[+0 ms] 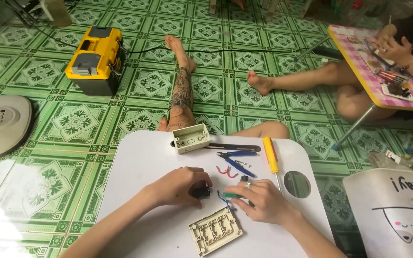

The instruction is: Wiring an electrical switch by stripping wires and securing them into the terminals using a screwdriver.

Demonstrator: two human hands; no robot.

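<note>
My left hand [180, 186] is closed around a small black switch part [201, 192] on the white lap table [144, 162]. My right hand [261, 200] grips a green-handled screwdriver [233, 195], its tip pointing at the black part. A beige switch plate [214, 231] lies face up just below both hands. Short blue wire [222, 198] sticks out between the hands.
On the lap table lie a beige wall box [190, 138], blue-handled pliers [235, 160], a yellow screwdriver [270, 155], red wire scraps [225, 170] and small screws [241, 163]. A yellow toolbox [95, 59] sits on the green tiled floor. Another person sits at a pink table [369, 76] on the right.
</note>
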